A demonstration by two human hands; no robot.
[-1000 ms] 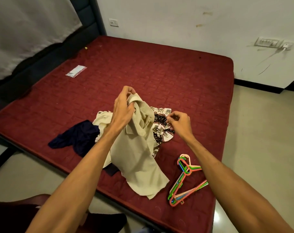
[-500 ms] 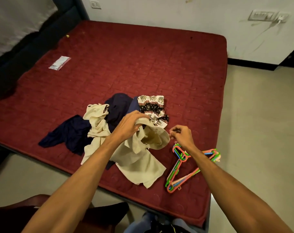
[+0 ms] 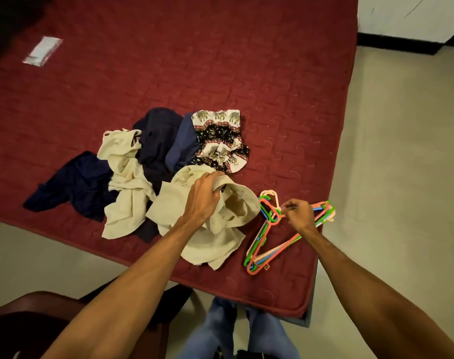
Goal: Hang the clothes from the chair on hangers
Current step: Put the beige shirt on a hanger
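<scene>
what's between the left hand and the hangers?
Head view: only a bunched fold of the cream shirt that the left hand grips; it reaches nearly to the hangers.

Clothes and hangers lie strewn on a maroon quilted bed (image 3: 246,60).
A heap sits toward the near edge: a cream garment (image 3: 169,203) nearest, a second cream piece (image 3: 125,182) to its left, navy garments (image 3: 158,141) between and beyond them, and an elephant-print cloth (image 3: 220,136) at the heap's far right. Coloured plastic hangers (image 3: 262,244) lie bundled just right of the cream garment. A small white packet (image 3: 42,51) lies far left, well apart.
</scene>
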